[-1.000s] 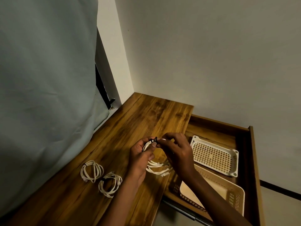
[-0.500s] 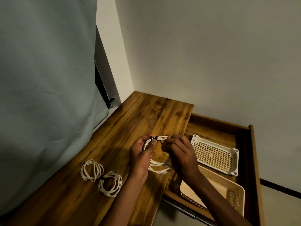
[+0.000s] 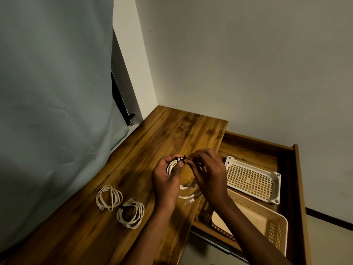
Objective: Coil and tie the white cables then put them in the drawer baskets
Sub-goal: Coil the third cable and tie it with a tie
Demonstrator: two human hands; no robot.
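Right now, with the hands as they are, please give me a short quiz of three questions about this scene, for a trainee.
1. True or false: both coiled cables lying on the wooden top already carry a dark tie.
2. Multiple choice: what does the left hand hold? A) an empty basket B) a white cable coil with a black tie C) nothing
3. Fill in: the cream baskets in the open drawer number ____.

Key
1. True: the left coil and the right coil each show a dark band.
2. B; the right hand pinches the tie's end.
3. Two: the shallow tray and the deeper basket.
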